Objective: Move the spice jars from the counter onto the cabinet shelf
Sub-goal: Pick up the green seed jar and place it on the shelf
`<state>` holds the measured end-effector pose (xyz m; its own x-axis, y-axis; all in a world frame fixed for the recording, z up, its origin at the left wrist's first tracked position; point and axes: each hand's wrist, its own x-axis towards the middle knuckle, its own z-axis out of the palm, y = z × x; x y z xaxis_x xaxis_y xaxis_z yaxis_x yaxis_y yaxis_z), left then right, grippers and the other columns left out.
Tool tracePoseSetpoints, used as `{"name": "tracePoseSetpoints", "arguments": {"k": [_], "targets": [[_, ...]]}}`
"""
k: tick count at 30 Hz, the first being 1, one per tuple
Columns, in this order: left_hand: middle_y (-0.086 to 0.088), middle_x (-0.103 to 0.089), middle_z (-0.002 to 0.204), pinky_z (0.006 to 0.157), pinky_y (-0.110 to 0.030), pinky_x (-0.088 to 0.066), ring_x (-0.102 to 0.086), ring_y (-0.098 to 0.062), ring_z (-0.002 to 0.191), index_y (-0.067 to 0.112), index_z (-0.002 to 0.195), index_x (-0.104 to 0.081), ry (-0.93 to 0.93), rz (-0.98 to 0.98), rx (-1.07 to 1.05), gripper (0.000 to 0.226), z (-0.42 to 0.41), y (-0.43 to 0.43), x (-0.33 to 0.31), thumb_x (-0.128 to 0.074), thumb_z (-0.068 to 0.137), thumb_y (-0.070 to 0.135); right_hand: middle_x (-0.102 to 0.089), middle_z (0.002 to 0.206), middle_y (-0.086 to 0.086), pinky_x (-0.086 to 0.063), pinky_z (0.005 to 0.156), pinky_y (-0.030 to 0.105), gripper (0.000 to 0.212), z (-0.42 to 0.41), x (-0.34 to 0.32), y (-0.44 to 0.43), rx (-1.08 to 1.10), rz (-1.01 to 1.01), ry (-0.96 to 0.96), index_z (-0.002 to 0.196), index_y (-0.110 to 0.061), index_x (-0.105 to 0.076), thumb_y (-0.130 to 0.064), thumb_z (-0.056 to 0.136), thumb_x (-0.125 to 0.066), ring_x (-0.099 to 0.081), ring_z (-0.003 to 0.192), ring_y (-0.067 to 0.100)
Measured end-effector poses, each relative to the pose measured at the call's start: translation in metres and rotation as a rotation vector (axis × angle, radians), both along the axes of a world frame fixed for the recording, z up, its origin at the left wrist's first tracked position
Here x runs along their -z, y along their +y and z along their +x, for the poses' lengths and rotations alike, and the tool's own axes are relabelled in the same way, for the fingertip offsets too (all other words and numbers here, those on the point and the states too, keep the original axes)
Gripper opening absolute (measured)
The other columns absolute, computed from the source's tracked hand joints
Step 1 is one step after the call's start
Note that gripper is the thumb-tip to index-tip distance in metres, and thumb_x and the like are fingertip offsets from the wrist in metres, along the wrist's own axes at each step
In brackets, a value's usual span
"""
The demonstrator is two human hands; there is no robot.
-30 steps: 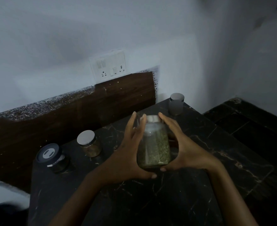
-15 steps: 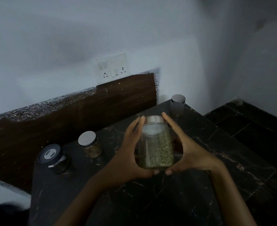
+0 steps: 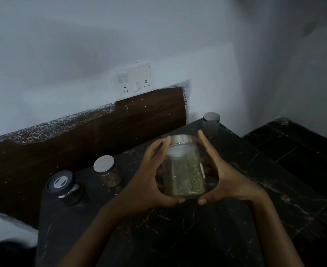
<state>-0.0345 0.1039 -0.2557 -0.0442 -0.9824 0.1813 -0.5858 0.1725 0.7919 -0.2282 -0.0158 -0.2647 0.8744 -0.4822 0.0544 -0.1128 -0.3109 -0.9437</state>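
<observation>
A glass jar of green dried herbs [image 3: 184,174] with a silver lid is held above the black marble counter [image 3: 207,234]. My left hand [image 3: 149,178] grips its left side and my right hand [image 3: 226,176] its right side, thumbs meeting under the base. A small jar with a silver lid [image 3: 107,171] stands at the back left. A dark-lidded jar [image 3: 65,187] stands farther left near the counter's edge. A grey-lidded jar [image 3: 210,124] stands at the far back corner. No cabinet shelf is in view.
A dark wooden backsplash [image 3: 81,147] runs behind the counter, with a white switch and socket plate [image 3: 132,80] on the wall above. A lower black surface [image 3: 297,151] lies to the right.
The herb jar has risen slightly between my two hands and sits a little closer to me. The other jars have not moved.
</observation>
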Motion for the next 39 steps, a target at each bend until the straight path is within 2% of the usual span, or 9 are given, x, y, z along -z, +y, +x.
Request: {"name": "tracePoseSetpoints", "arguments": {"k": [6,11,15,20,27,31,34,36,39], "targets": [[0.033,0.030,0.144,0.101,-0.007,-0.020,0.015,0.016,0.134,0.055,0.137,0.019,-0.111,0.071,0.043,0.133,0.001,0.000,0.002,-0.084,0.053,0.051,-0.018,0.145,-0.022,-0.040,0.103,0.020,0.122,0.009,0.001,0.006,0.050,-0.116,0.024,0.131,-0.065,-0.004,-0.039,0.045,-0.086,-0.031,0.131,-0.003],[0.024,0.018,0.148,0.106,-0.022,-0.031,-0.006,0.006,0.137,0.051,0.141,0.012,-0.223,0.038,0.016,0.125,0.002,-0.003,0.003,-0.081,0.058,0.048,-0.012,0.144,-0.024,-0.043,0.103,0.028,0.124,0.018,0.005,0.011,0.054,-0.148,0.025,0.131,-0.063,0.002,-0.047,0.043,-0.084,-0.032,0.130,0.003],[0.015,0.000,0.151,0.107,-0.022,-0.037,-0.013,0.005,0.138,0.037,0.148,-0.002,-0.081,-0.009,-0.021,0.121,0.006,-0.001,0.005,-0.084,0.058,0.039,-0.011,0.146,-0.026,-0.042,0.099,0.016,0.130,0.010,0.002,0.003,-0.016,-0.028,0.026,0.135,-0.057,0.005,-0.034,0.046,-0.086,-0.036,0.126,-0.009],[0.022,0.006,0.151,0.108,-0.026,-0.038,-0.007,0.005,0.140,0.041,0.146,0.002,-0.032,0.018,-0.003,0.122,0.005,0.000,0.004,-0.081,0.057,0.049,-0.024,0.146,-0.020,-0.044,0.096,0.016,0.127,0.007,0.000,0.001,-0.029,0.013,0.029,0.142,-0.046,-0.005,-0.021,0.049,-0.087,-0.040,0.126,-0.005],[0.032,0.016,0.147,0.103,-0.009,-0.022,0.006,0.025,0.129,0.049,0.142,0.009,-0.169,0.056,0.026,0.124,0.008,-0.004,-0.003,-0.082,0.058,0.051,-0.013,0.142,-0.027,-0.038,0.107,0.029,0.125,0.019,-0.005,0.008,0.045,-0.178,0.065,0.134,-0.058,0.000,-0.043,0.043,-0.085,-0.027,0.133,0.002],[0.029,-0.002,0.147,0.100,-0.031,-0.047,-0.014,0.008,0.136,0.043,0.146,-0.007,-0.048,0.036,-0.018,0.121,0.011,-0.001,-0.006,-0.086,0.053,0.046,-0.007,0.136,-0.042,-0.035,0.103,0.012,0.137,0.014,-0.008,0.003,0.024,-0.151,0.068,0.139,-0.052,0.005,-0.028,0.046,-0.092,-0.021,0.131,-0.009],[0.031,-0.007,0.146,0.090,-0.029,-0.053,-0.018,0.004,0.137,0.047,0.143,-0.009,0.089,0.003,-0.013,0.120,0.008,0.002,-0.008,-0.087,0.052,0.037,-0.001,0.139,-0.043,-0.033,0.095,0.003,0.136,0.009,-0.013,-0.001,-0.015,-0.086,0.081,0.135,-0.059,0.010,-0.021,0.050,-0.089,-0.018,0.134,-0.006],[0.036,-0.006,0.145,0.089,-0.031,-0.054,-0.019,0.003,0.138,0.055,0.140,-0.007,0.178,0.014,0.000,0.122,0.007,0.003,-0.009,-0.088,0.053,0.030,-0.009,0.144,-0.033,-0.034,0.096,0.004,0.134,0.009,-0.016,-0.003,-0.013,-0.092,0.084,0.136,-0.057,0.007,-0.017,0.051,-0.090,-0.024,0.131,-0.011],[0.039,0.006,0.146,0.099,-0.042,-0.047,-0.011,-0.004,0.143,0.061,0.136,0.003,0.185,0.057,0.037,0.127,0.010,0.001,-0.011,-0.088,0.052,0.036,-0.009,0.132,-0.046,-0.036,0.101,0.010,0.134,0.014,-0.020,-0.003,0.000,-0.134,0.085,0.140,-0.052,0.004,-0.018,0.050,-0.090,-0.023,0.122,-0.023]]}}
